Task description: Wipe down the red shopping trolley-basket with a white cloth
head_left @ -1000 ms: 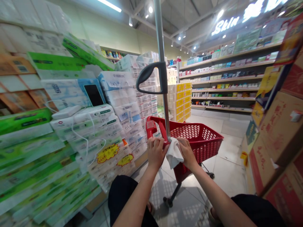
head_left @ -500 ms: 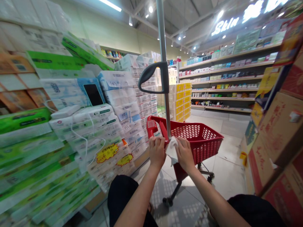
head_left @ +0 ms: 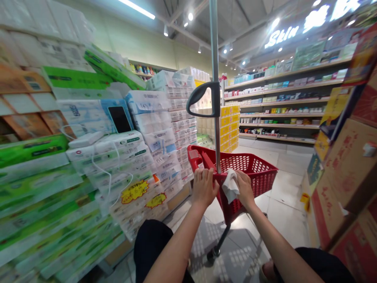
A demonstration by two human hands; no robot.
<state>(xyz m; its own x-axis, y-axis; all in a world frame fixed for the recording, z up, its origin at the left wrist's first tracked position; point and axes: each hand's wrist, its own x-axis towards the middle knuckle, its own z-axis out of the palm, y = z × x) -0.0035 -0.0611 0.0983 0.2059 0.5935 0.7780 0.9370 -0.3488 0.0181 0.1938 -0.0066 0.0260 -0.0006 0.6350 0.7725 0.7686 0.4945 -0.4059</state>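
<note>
A red plastic shopping cart point(head_left: 253, 167) stands on wheels right before me, with a tall metal pole point(head_left: 215, 86) and a grey handle point(head_left: 203, 96) rising from its near rim. My left hand point(head_left: 204, 188) grips the near red rim, fingers curled over it. My right hand point(head_left: 244, 188) presses a crumpled white cloth point(head_left: 230, 185) against the rim just right of the pole's base. My knees in dark trousers show at the bottom.
Stacked packs of tissue and toilet paper point(head_left: 88, 157) fill the left, with a phone point(head_left: 119, 119) and a white power bank point(head_left: 85, 139) lying on them. Cardboard boxes point(head_left: 347, 165) line the right. Shelves point(head_left: 282, 106) run along the back.
The cart and pole have shifted right in view. My right hand has slid the white cloth rightward along the rim, and my left hand stays on the rim.
</note>
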